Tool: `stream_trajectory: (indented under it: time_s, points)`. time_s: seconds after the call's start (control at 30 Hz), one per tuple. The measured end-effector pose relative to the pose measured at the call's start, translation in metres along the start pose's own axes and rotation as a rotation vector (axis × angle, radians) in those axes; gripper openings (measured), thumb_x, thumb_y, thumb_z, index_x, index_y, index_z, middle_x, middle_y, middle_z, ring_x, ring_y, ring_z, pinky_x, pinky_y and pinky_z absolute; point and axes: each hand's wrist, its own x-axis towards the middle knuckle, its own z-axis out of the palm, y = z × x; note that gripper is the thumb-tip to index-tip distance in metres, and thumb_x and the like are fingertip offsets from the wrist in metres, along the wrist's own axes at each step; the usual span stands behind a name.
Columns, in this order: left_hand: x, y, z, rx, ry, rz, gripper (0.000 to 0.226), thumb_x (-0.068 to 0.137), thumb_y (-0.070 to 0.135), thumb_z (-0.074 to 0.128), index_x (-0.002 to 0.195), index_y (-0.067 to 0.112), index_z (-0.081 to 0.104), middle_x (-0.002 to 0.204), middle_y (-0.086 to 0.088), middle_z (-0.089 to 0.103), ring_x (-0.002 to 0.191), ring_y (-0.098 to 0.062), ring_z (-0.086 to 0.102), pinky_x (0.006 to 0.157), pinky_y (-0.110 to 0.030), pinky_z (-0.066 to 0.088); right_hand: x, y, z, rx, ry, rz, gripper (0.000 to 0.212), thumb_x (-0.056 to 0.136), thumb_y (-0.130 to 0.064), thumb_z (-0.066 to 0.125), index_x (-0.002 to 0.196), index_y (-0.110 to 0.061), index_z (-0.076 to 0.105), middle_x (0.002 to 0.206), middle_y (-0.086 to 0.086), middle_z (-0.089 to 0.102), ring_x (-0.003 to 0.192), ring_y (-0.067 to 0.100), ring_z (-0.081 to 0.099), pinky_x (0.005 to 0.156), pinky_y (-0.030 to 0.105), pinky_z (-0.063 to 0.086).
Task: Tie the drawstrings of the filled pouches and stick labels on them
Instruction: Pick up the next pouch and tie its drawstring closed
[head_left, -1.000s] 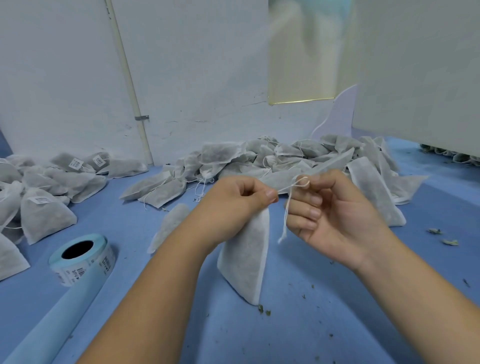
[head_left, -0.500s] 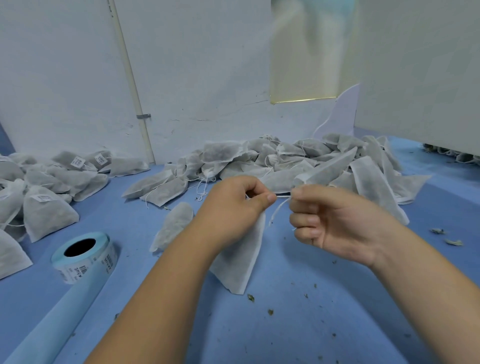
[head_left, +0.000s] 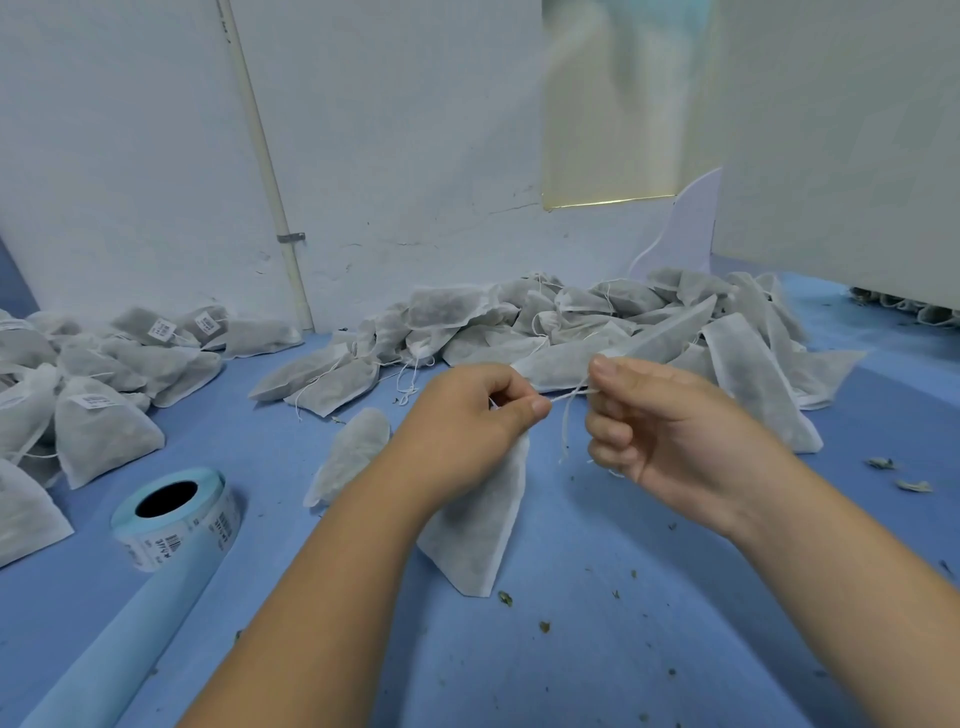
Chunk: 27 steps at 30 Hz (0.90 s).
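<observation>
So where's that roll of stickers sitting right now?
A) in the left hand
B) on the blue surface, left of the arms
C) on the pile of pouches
B: the label roll lies on the blue surface; the left hand grips the pouch, the right hand pinches its drawstring.

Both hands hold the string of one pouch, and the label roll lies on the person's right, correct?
No: the head view shows the label roll on the person's left. Left hand and right hand do hold the string of the pouch.
</observation>
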Motion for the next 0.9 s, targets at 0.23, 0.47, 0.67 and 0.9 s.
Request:
stream_trajectory:
  time_s: [0.23,0.47,0.67,0.9]
  points:
    - [0.000,-0.011,-0.011,0.022,0.067,0.001,0.026,0.091,0.022,0.068,0.067,0.029,0.062,0.054,0.032,0.054,0.057,0.011,0.050,0.056,-0.005,0.036,-0.005,-0.011,-0.003,-0.096,-0.147,0.389,0.018,0.070,-0.027,0.068,0.062,-0.018,0.055,0.058,-0.005,0.025,0.045,0.008,0.027,0.040,0.019,0.024]
    - [0.000,-0.011,-0.006,-0.007,0.050,-0.008,0.023,0.091,0.026,0.067,0.068,0.025,0.063,0.054,0.028,0.053,0.055,0.008,0.048,0.054,-0.006,0.034,-0.004,-0.012,-0.003,0.008,-0.218,0.282,0.018,0.078,-0.023,0.066,0.064,-0.018,0.054,0.055,-0.005,0.029,0.045,0.010,0.031,0.043,0.021,0.027]
    - [-0.007,-0.021,-0.024,-0.057,-0.211,-0.245,0.029,0.085,0.049,0.068,0.075,0.022,0.069,0.068,0.015,0.059,0.060,0.001,0.053,0.057,-0.013,0.038,0.001,-0.011,-0.008,-0.027,0.077,0.180,0.017,0.070,-0.022,0.063,0.069,-0.016,0.047,0.054,-0.004,0.030,0.044,0.010,0.031,0.041,0.021,0.025]
    - [-0.012,-0.023,-0.029,-0.052,-0.437,-0.362,0.023,0.080,0.044,0.075,0.092,0.025,0.075,0.088,0.011,0.074,0.081,-0.003,0.069,0.070,-0.017,0.051,0.006,-0.010,-0.016,0.030,0.306,0.048,0.028,0.088,-0.014,0.053,0.060,-0.016,0.050,0.052,-0.003,0.030,0.043,0.011,0.030,0.038,0.020,0.024]
